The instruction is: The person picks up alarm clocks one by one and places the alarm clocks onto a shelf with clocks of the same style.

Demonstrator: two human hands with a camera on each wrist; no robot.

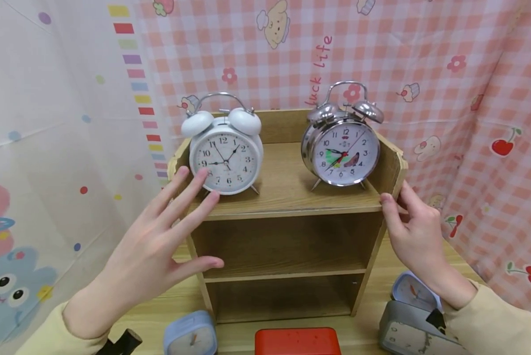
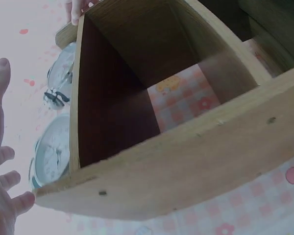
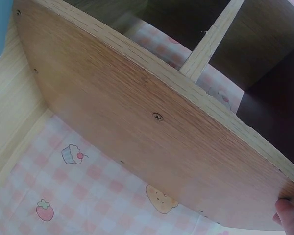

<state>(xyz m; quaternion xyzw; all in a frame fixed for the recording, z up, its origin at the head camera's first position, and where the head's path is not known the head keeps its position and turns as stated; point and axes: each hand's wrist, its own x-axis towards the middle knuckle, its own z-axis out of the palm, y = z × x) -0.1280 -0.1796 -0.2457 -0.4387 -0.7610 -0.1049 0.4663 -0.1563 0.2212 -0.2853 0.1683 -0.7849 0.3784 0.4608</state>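
On the top shelf of a small wooden shelf unit stand two twin-bell alarm clocks. The white alarm clock is at the left, the silver alarm clock at the right. My left hand has its fingers spread in front of the white clock and the unit's left side. In the left wrist view its fingertips are near the unit's top corner. My right hand grips the upper right side panel, thumb at the front edge and fingers behind it.
Before the unit lie a blue clock, a red box-shaped thing, a grey clock and another blue clock at the right. Patterned curtains hang behind and on both sides.
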